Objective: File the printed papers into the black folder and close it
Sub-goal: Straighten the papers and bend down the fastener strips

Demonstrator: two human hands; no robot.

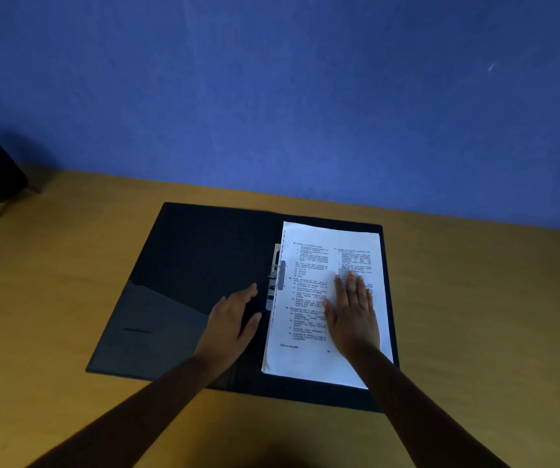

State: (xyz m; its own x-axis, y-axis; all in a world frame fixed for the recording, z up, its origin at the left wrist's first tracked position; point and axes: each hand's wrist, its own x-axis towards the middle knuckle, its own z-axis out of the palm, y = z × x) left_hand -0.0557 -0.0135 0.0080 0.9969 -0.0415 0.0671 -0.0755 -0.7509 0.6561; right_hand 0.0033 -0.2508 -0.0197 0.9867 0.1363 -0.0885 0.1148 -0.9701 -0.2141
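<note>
two hands flat, holding nothing | right hand (351, 315) lay on papers (309, 298) | left hand (234, 319) just left of clip (274, 278), nearer | folder (184, 265) open, spine ran away from the person

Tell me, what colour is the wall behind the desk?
Blue, a flat deep blue wall, seen clearly in the head view.

head view, steeply down; close

Black folder (184, 282) lies open flat; printed papers (309, 298) stacked on its right half.
</note>
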